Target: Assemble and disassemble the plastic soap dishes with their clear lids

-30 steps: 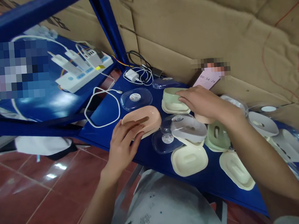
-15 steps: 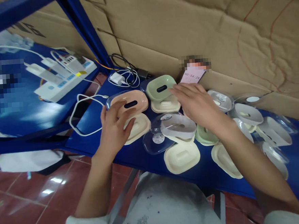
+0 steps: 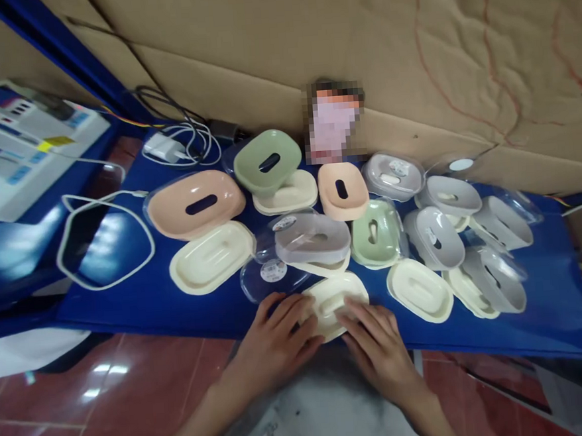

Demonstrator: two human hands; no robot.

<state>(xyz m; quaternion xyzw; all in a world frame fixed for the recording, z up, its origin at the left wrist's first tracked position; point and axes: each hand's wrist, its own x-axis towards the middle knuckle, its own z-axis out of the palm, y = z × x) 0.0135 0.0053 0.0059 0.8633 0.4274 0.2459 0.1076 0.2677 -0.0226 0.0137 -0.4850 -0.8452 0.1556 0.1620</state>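
A cream oval soap-dish tray [image 3: 334, 300] lies near the table's front edge. My left hand [image 3: 284, 331] rests at its left side, fingers apart and lightly bent. On the right side my right hand [image 3: 376, 338] touches the same tray, its fingers also apart. Just behind it sits a grey soap dish [image 3: 313, 240], with a clear lid [image 3: 270, 279] to its left. Farther left are a peach dish [image 3: 165, 207] and another cream tray [image 3: 212, 256]. A green dish [image 3: 286, 152] leans on a cream tray behind them.
Several grey dishes [image 3: 452, 197] with clear lids crowd the right side of the blue table [image 3: 142, 308]. A green dish [image 3: 379, 238] and small peach dish [image 3: 350, 204] sit mid-table. A phone [image 3: 334, 125] leans on the cardboard. Cables and a power strip [image 3: 74, 153] lie left.
My left hand has left the peach dish and come right to the front tray. My right hand has drawn back to that tray, uncovering the small peach dish. The view has turned right.
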